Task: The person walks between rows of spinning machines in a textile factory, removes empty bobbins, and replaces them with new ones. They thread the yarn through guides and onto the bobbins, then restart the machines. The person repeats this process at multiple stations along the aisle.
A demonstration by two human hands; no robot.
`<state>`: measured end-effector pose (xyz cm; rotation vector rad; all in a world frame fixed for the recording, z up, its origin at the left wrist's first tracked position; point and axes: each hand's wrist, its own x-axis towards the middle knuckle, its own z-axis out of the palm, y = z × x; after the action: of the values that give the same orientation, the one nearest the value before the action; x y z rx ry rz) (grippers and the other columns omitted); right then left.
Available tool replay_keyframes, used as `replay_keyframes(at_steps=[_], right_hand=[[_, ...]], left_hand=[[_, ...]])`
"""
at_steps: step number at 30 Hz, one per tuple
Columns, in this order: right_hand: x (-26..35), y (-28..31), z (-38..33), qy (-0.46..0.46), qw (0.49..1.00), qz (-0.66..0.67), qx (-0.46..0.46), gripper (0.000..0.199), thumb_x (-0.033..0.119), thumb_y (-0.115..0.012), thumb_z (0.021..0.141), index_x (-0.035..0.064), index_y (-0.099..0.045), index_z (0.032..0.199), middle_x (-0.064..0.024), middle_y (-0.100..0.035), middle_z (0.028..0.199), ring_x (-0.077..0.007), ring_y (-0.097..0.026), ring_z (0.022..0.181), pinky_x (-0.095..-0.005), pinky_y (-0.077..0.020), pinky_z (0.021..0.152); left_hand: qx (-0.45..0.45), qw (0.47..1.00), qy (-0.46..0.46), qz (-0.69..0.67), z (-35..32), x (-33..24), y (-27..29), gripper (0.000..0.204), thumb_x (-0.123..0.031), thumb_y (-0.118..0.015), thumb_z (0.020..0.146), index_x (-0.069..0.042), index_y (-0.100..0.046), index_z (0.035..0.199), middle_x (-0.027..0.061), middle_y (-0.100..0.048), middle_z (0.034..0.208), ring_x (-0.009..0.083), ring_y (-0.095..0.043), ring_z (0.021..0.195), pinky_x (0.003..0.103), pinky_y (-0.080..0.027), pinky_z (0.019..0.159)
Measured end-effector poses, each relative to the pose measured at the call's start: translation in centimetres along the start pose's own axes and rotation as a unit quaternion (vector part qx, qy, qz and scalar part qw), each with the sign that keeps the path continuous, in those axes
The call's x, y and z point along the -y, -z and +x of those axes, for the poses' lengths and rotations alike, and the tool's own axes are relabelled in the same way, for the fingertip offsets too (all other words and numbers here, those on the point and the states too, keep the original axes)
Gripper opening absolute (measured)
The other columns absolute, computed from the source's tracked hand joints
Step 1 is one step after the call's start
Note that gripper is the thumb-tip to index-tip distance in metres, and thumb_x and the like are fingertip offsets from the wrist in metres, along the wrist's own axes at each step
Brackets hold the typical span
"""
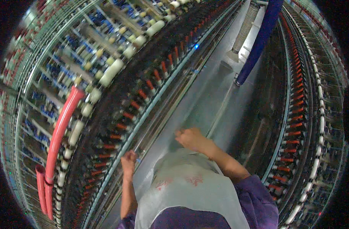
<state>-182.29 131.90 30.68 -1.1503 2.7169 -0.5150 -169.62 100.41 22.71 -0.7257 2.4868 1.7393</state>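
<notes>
"What's largest?"
"The left spinning frame (pixel 111 72), beside the aisle floor (pixel 205 89); red bobbins (pixel 142 94) line its aisle edge"
"Then?"
"Left hand (pixel 129 157) near that edge, right hand (pixel 190 138) over the floor, both curled; can't tell if gripping"

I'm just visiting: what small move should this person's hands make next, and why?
Perhaps ease the left hand toward the left row of red spindles: it appears closer to them, while the right hand shows against the grey floor. Both hands look curled; blur hides whether they hold anything.
</notes>
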Motion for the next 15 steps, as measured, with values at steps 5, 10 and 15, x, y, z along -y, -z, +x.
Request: replay_keyframes(at_steps=[5, 10, 15], right_hand=[[-9.9, 3.3, 1.7, 0.032, 0.999, 0.022, 0.036, 0.022, 0.022, -0.052, 0.088, 0.0005, -0.055, 0.088, -0.0173, -0.061, 0.074, -0.0360, -0.061, 0.066, -0.0449, -0.0492, 0.057], [-18.3, 5.0, 6.4, 0.023, 0.997, 0.032, 0.064, 0.022, 0.021, -0.051, 0.088, 0.0001, -0.056, 0.090, -0.0194, -0.062, 0.078, -0.0370, -0.062, 0.072, -0.0482, -0.0491, 0.064], [-24.7, 5.9, 10.0, 0.031, 0.998, 0.025, 0.047, 0.021, 0.020, -0.053, 0.084, 0.0003, -0.056, 0.092, -0.0189, -0.063, 0.080, -0.0365, -0.063, 0.077, -0.0487, -0.0496, 0.067]], left_hand=[[0.067, 0.995, -0.039, -0.062, 2.3, -2.3, -10.5, 0.024, -0.014, -0.060, 0.088, 0.006, -0.062, 0.101, 0.0104, -0.066, 0.083, 0.0144, -0.062, 0.071, 0.028, -0.050, 0.066], [0.095, 0.993, -0.038, 0.060, 10.5, -7.7, -17.6, 0.024, -0.015, -0.059, 0.087, 0.005, -0.063, 0.100, 0.0118, -0.067, 0.083, 0.0159, -0.063, 0.073, 0.029, -0.049, 0.069], [0.101, 0.986, -0.116, 0.058, 22.0, -14.4, -25.1, 0.029, -0.019, -0.060, 0.086, 0.005, -0.064, 0.102, 0.0150, -0.067, 0.081, 0.0176, -0.063, 0.075, 0.030, -0.048, 0.070]])
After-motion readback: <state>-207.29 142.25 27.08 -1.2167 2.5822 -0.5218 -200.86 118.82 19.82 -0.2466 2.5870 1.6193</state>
